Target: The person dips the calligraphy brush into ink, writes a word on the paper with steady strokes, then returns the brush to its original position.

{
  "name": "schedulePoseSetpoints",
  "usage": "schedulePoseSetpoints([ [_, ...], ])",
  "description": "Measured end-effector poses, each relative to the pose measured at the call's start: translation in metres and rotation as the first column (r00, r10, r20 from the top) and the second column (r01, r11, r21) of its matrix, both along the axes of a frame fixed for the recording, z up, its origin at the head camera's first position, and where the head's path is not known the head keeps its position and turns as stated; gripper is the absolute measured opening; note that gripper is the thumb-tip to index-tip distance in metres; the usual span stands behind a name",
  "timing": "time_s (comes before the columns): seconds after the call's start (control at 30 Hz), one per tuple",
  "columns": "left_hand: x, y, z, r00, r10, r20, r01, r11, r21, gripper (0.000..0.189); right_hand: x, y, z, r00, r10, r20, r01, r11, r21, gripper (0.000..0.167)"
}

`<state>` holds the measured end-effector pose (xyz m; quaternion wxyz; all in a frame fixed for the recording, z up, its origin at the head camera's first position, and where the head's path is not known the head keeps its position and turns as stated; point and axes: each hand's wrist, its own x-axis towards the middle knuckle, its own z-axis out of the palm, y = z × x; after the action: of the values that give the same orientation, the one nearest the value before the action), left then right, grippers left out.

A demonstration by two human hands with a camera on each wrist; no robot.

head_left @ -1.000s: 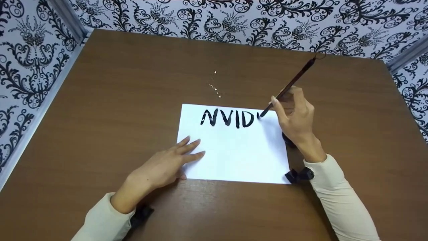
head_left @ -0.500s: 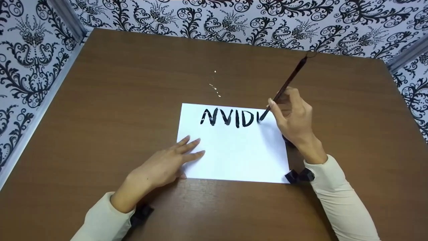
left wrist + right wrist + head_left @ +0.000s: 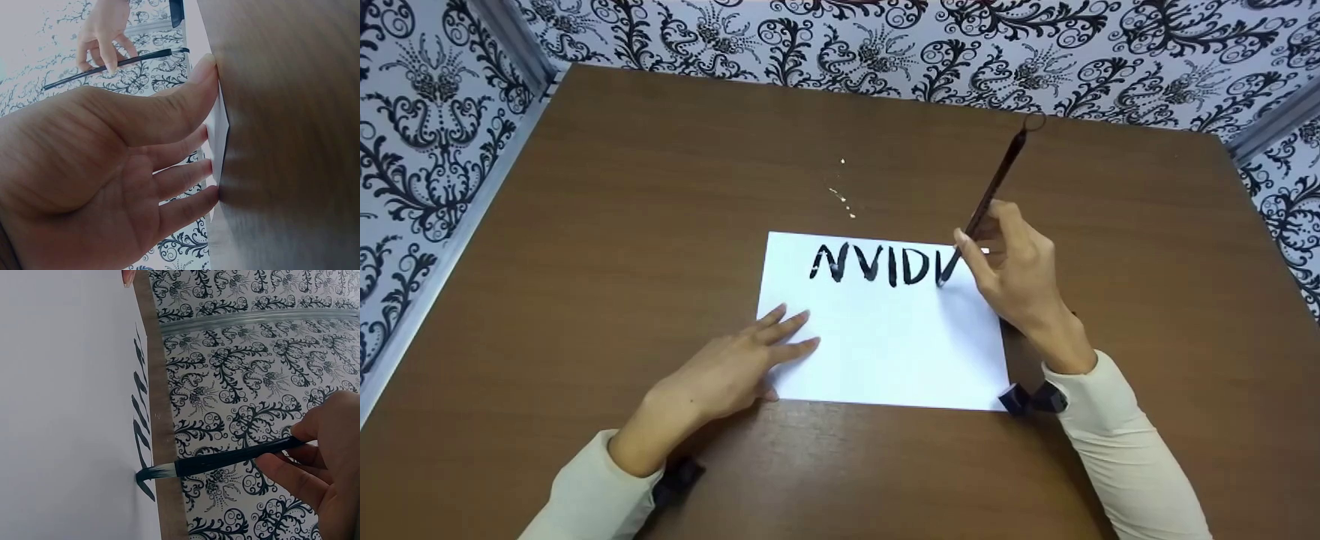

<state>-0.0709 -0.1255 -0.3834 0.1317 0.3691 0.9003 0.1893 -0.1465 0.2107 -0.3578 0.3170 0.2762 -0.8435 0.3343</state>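
A white sheet of paper (image 3: 877, 345) lies on the brown table, with black painted letters (image 3: 877, 264) reading NVID and one further stroke along its top. My right hand (image 3: 1020, 281) pinches a dark paintbrush (image 3: 996, 180), whose handle slants up and away. In the right wrist view the brush's bristles (image 3: 160, 471), pale with a black wet tip, bend against the paper at the last stroke. My left hand (image 3: 727, 375) rests on the paper's lower left with fingers spread and straight. In the left wrist view its thumb (image 3: 203, 68) touches the paper's near edge.
Small pale flecks (image 3: 842, 196) mark the brown table (image 3: 607, 225) beyond the paper. White walls with black floral patterns (image 3: 877, 45) stand behind and to the left. Black wrist devices (image 3: 1033, 397) sit at both cuffs, the right one over the paper's lower right corner.
My right hand has drawn the brush tip down towards me, lengthening the black stroke after the D. The brush handle has swung left and stands steeper. My left hand stays still.
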Motion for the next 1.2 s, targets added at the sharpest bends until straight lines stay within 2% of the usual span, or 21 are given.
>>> schedulePoseSetpoints([
  [0.27, 0.001, -0.001, -0.001, 1.000, -0.006, -0.014, 0.006, 1.000, 0.020, 0.069, 0.002, 0.002, 0.008, 1.000, 0.016, -0.010, -0.016, 1.000, 0.007, 0.024],
  [0.53, 0.000, -0.001, -0.002, 0.999, -0.017, -0.036, 0.018, 0.999, 0.031, 0.069, 0.000, 0.017, 0.020, 0.996, -0.085, -0.025, 0.080, 0.984, -0.157, 0.024],
  [0.73, 0.001, -0.001, -0.001, 1.000, -0.011, -0.021, 0.012, 1.000, 0.028, 0.069, -0.013, 0.030, 0.008, 0.988, -0.154, -0.030, 0.145, 0.969, -0.202, 0.025],
  [0.9, 0.001, -0.001, -0.001, 1.000, -0.008, -0.011, 0.008, 1.000, 0.022, 0.069, -0.020, 0.032, -0.003, 0.986, -0.157, -0.055, 0.144, 0.972, -0.188, 0.024],
  [1.2, -0.001, -0.001, -0.001, 1.000, -0.004, 0.004, 0.004, 1.000, 0.030, 0.070, -0.025, 0.033, -0.010, 0.985, -0.140, -0.105, 0.122, 0.979, -0.165, 0.024],
])
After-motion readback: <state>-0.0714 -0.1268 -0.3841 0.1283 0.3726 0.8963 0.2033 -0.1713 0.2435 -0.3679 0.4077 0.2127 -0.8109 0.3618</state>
